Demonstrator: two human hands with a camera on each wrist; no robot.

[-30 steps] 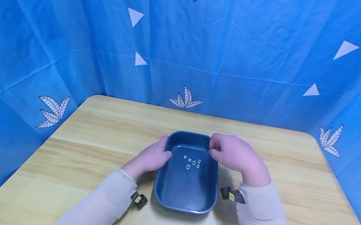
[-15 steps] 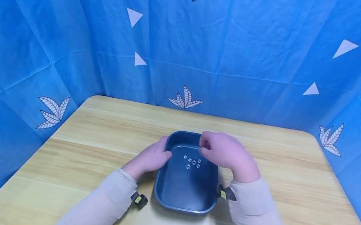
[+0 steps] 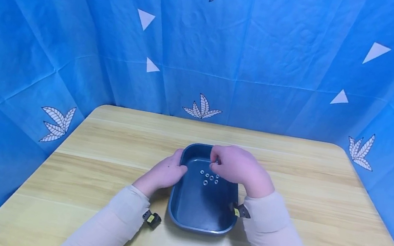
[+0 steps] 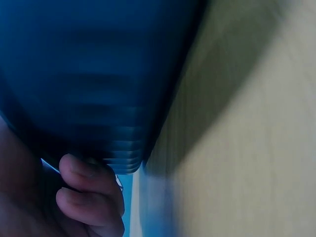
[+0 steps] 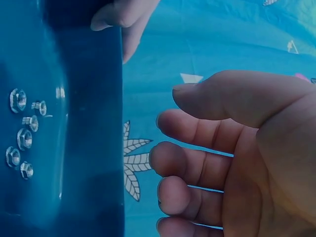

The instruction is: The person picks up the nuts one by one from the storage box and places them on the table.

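Observation:
A dark blue rectangular tray (image 3: 202,214) with rounded corners sits on the table. My left hand (image 3: 162,173) grips its left wall, thumb over the rim and fingers outside. In the left wrist view those fingers (image 4: 89,192) curl against the tray's ribbed outer side (image 4: 98,74). Several small shiny hex nuts (image 3: 211,178) lie loosely grouped on the tray floor. Over the tray's far right part hovers my right hand (image 3: 238,166). The right wrist view shows its fingers (image 5: 170,158) loosely bent, thumb apart from them, nothing visible between, with the nuts (image 5: 24,139) beyond.
The wooden table (image 3: 95,176) extends around the tray on all sides. Behind it and at both sides hangs a blue curtain (image 3: 201,46) with white leaves and triangles. Each wrist wears a small black camera, such as the left one (image 3: 152,219).
My right hand has moved left, from the tray's right rim to over its inside near the nuts. The left hand and the tray have stayed in place.

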